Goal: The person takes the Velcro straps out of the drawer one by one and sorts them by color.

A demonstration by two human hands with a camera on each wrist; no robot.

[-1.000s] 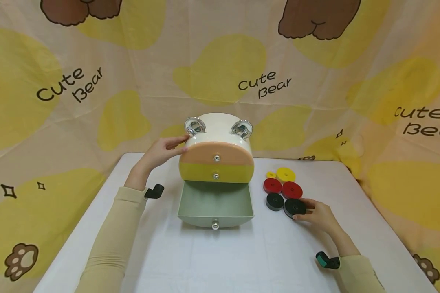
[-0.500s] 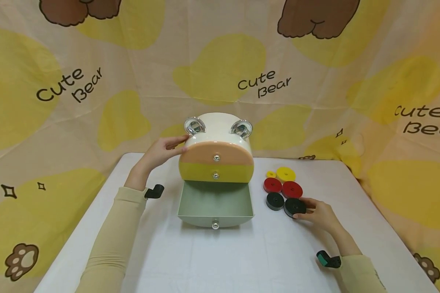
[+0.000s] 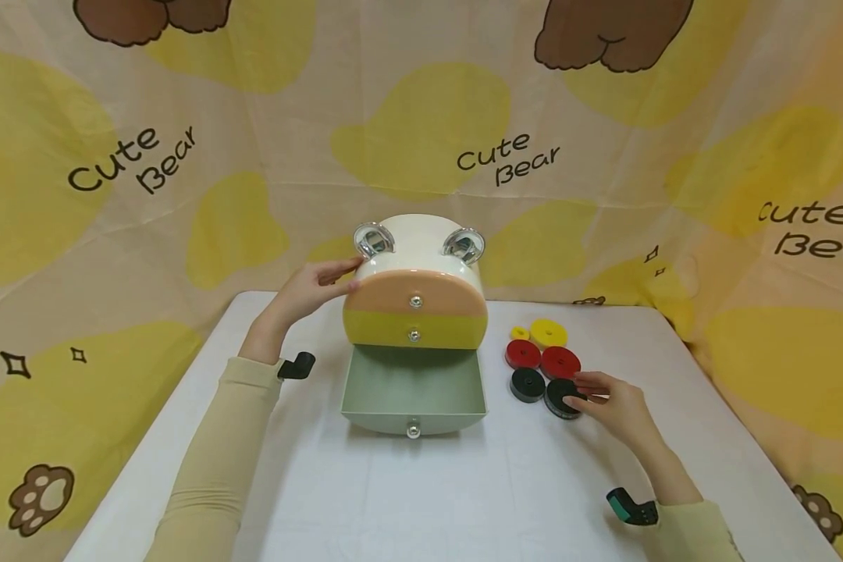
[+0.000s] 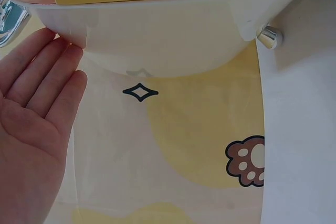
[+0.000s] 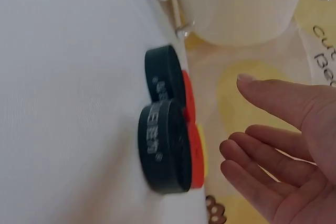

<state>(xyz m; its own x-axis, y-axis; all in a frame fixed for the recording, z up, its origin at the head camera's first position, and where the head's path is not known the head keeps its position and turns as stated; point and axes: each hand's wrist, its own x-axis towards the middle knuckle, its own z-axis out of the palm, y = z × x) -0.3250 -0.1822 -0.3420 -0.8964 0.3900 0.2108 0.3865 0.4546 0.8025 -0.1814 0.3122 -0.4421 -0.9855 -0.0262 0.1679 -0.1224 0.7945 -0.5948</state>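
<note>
A small frog-faced drawer cabinet [image 3: 421, 246] stands on the table, its green bottom drawer [image 3: 413, 400] pulled out with nothing visible inside. My left hand [image 3: 307, 293] touches the cabinet's left side with extended fingers; in the left wrist view the fingertips [image 4: 77, 51] reach its white shell. To the right lie thick round discs with centre holes. Over the large black disc [image 3: 560, 400] hovers my right hand [image 3: 621, 410], thumb and fingers apart. The right wrist view shows a gap between that hand and the large black disc [image 5: 165, 148], which has pale lettering on its rim.
Near the large black disc lie a smaller black disc [image 3: 528, 385], a red pair [image 3: 523, 353] and a yellow pair [image 3: 549, 333]. The upper orange drawer [image 3: 386, 293] and yellow drawer [image 3: 379, 331] are closed. A printed cloth [image 3: 421, 140] hangs behind the white table [image 3: 407, 499].
My right hand has lifted slightly away from the large black disc it was gripping, and its fingers have loosened. The disc stays in place. My left hand has not moved.
</note>
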